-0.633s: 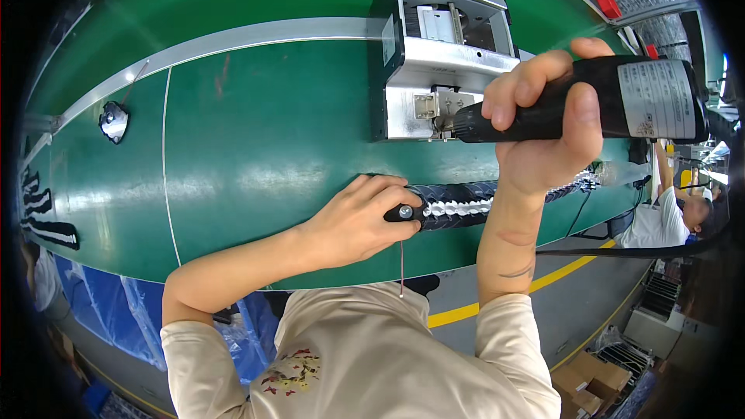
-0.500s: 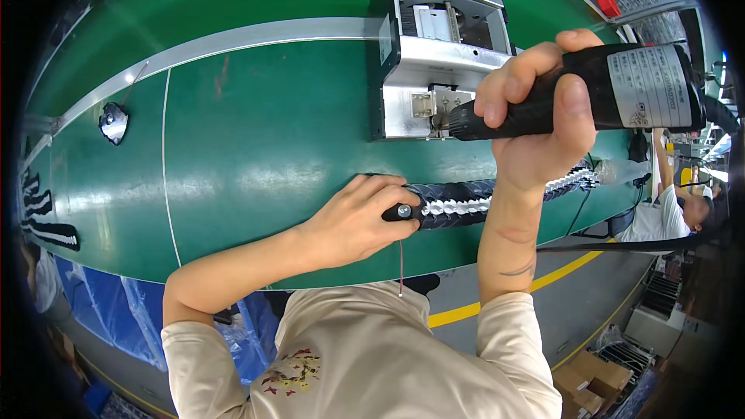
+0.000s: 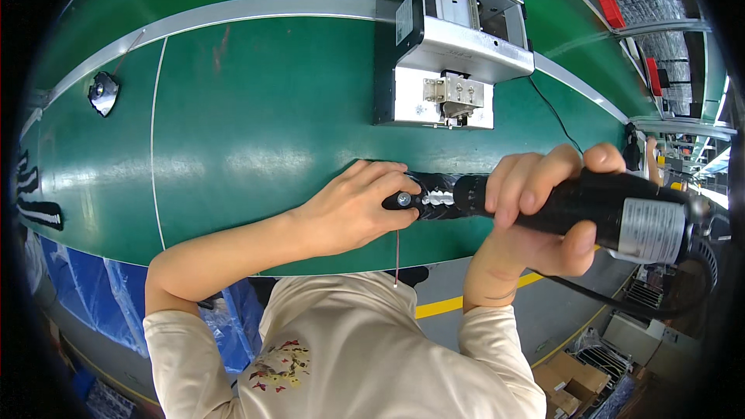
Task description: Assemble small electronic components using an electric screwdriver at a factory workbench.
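My right hand (image 3: 535, 202) is wrapped round a black electric screwdriver (image 3: 594, 195) with a pale label. Its nose points left, over the long black part (image 3: 438, 199) with a white jagged strip along its middle. The nose covers much of that part, and I cannot tell whether the tip touches it. My left hand (image 3: 361, 198) grips the part's left end, fingers curled over it. Between thumb and forefinger a round screw head (image 3: 403, 199) shows. A thin reddish wire (image 3: 397, 256) hangs from that end past the table's front edge.
Behind my hands stands a silver and black screw feeder (image 3: 458, 97). A small shiny dark part (image 3: 103, 93) and black-and-white strips (image 3: 39, 213) lie at the left of the green table (image 3: 248, 124). The screwdriver's cable (image 3: 605, 299) loops at the right.
My right hand has brought the screwdriver from the feeder's front toward me, over the long part. My left hand keeps its hold on the part's end. The view has shifted slightly.
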A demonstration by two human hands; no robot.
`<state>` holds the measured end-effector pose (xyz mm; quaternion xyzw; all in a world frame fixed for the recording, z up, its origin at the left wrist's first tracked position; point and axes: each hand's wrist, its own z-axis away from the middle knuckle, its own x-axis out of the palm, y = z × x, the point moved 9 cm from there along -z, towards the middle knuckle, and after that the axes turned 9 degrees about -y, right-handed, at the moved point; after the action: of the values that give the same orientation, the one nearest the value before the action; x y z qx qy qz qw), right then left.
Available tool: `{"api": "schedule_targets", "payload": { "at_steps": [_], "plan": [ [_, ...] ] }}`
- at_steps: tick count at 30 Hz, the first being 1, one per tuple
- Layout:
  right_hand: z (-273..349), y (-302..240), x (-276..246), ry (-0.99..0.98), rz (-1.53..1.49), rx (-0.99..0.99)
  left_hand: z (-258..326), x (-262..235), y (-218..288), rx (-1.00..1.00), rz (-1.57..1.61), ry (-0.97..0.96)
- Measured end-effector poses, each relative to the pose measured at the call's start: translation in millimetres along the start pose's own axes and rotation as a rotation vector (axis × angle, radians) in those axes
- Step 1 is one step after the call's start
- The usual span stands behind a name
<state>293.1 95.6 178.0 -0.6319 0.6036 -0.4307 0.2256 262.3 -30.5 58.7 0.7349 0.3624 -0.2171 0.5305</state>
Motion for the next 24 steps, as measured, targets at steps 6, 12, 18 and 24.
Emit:
{"api": "schedule_targets", "payload": {
  "at_steps": [6,12,18,24],
  "plan": [
    [7,13,4,0.014,0.114,0.013,0,-2,2,-0.003,0.043,-0.004],
    [21,31,8,0.089,0.072,0.197,0,-3,1,0.0,0.036,-0.008],
    [18,34,15,0.025,0.183,0.159,1,-3,1,-0.005,0.039,0.007],
    [18,32,17,-0.015,0.051,0.192,2,-3,2,-0.005,0.033,0.012]
  ]
}}
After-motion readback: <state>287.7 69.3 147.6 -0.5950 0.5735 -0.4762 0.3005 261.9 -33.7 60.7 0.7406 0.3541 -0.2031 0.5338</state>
